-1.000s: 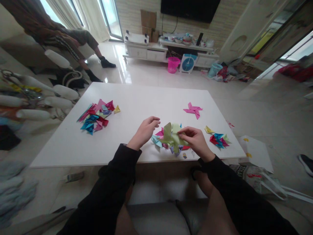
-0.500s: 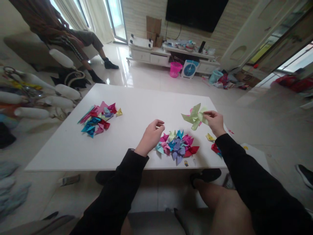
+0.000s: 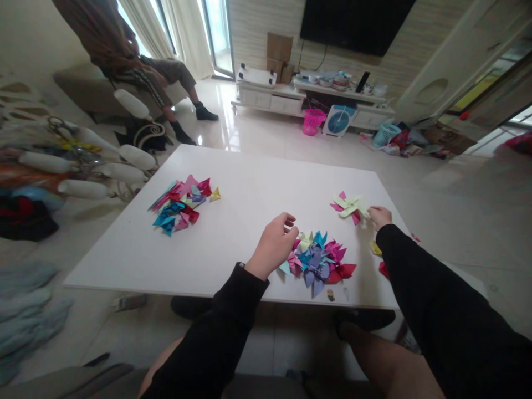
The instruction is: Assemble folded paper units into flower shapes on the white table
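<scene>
At the right of the white table (image 3: 245, 221), my right hand (image 3: 380, 217) pinches the edge of a light green folded-paper pinwheel (image 3: 349, 205). Pink points stick out from under its green blades, and it is low over the tabletop or resting on it; I cannot tell which. My left hand (image 3: 275, 241) hovers with loosely curled fingers, thumb apart, and nothing in it. Just right of it lies a pile of folded paper flowers (image 3: 316, 263) in purple, blue, pink, red and green. Part of the pile is hidden by that hand.
A second heap of folded paper pieces (image 3: 180, 205) lies on the table's left side, a small yellow piece (image 3: 215, 194) beside it. Another yellow piece (image 3: 375, 247) and a red one (image 3: 384, 270) sit by my right sleeve. A seated person (image 3: 137, 72) is at the back left.
My right hand has lowered the green pinwheel toward the tabletop, and more of its pink points show. The left hand stays empty near the flower pile. The whole view has shifted a little.
</scene>
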